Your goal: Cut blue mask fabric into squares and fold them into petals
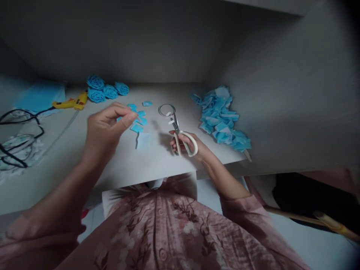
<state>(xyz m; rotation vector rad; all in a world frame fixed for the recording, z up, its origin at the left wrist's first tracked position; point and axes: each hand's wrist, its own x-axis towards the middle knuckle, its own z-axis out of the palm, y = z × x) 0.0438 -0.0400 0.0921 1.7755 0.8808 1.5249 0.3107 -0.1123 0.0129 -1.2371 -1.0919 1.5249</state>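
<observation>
My left hand (105, 125) is raised over the table, thumb and fingertips pressed together in a pinch. Whatever lies between those fingertips, if anything, is too small to tell. Behind and beside it are several small blue cut pieces (137, 128) on the table, with a pale blue square (143, 141) nearer to me. My right hand (184, 144) grips a pair of scissors (191, 144) by white handles, blades pointing away from me. Small white scraps (171, 122) show by the blades, and a thin wire coil (166, 109) lies just beyond.
Several blue rosettes (110, 91) sit at the back left, beside a yellow glue gun (73, 102) with a black cord (39, 127). A blue sheet (41, 96) lies further left. At the right, a heap of crumpled blue pieces (221, 116) runs along the grey wall (281, 93).
</observation>
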